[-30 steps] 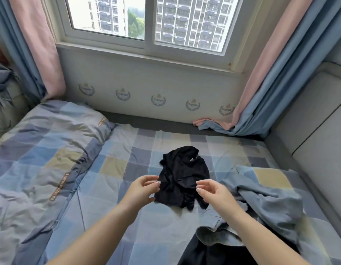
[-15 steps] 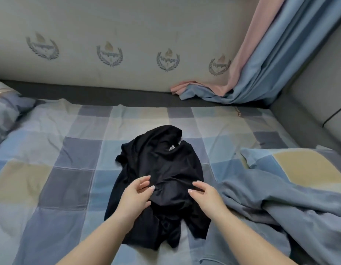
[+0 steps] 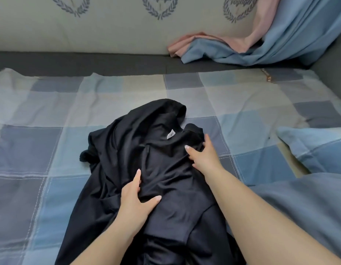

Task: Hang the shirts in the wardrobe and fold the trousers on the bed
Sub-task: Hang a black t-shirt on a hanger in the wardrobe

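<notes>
While both hands lie on the same crumpled garment, neither plainly closes around it. The left hand rests flat on the lower middle of the black shirt, its thumb spread wide toward the right and its fingers stretched forward along a fold; the fingers look straight, pressing on the cloth rather than pinching it. The right hand lies farther up, just below and to the right of the neckline, palm down, with its thumb pointing left and its fingers reaching over a raised ridge of fabric; whether the fingertips hook under that ridge cannot be told, since the cloth hides them in part.

Between and above the two hands, a small white label shows inside the collar. The shirt is bunched and unfolded, one rolled edge standing up at its far end, its lower part running out of view at the bottom between the forearms. It lies on the checked bedsheet of blue, grey and cream squares, roughly at the middle of the bed.

To the right, touching the sheet, a blue-grey duvet lies rumpled, with a checked pillow just beyond it. Along the far side runs a pale padded wall printed with wreath emblems, and a pink and blue curtain pools at its foot on the right.
</notes>
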